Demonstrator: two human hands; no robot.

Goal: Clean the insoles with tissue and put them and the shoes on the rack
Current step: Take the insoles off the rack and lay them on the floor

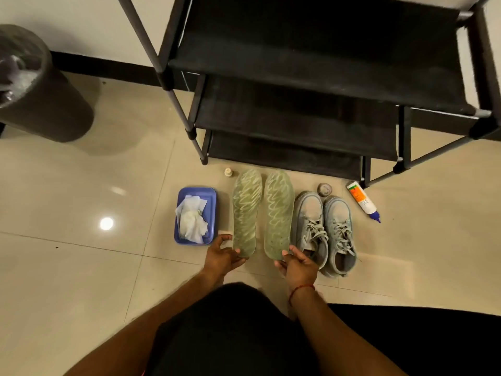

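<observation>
Two green insoles lie side by side on the tiled floor before the black rack (311, 63): we pinch the heel of the left insole (246, 210) with our left hand (221, 257) and the heel of the right insole (279, 213) with our right hand (296, 267). Just right of them stand the grey shoes (324, 232), laces loose. To the left, crumpled tissue (192, 219) fills a blue tray (214, 196). A white tube (362, 199) lies near the rack's foot, and a dark bin (40, 90) stands well apart.
</observation>
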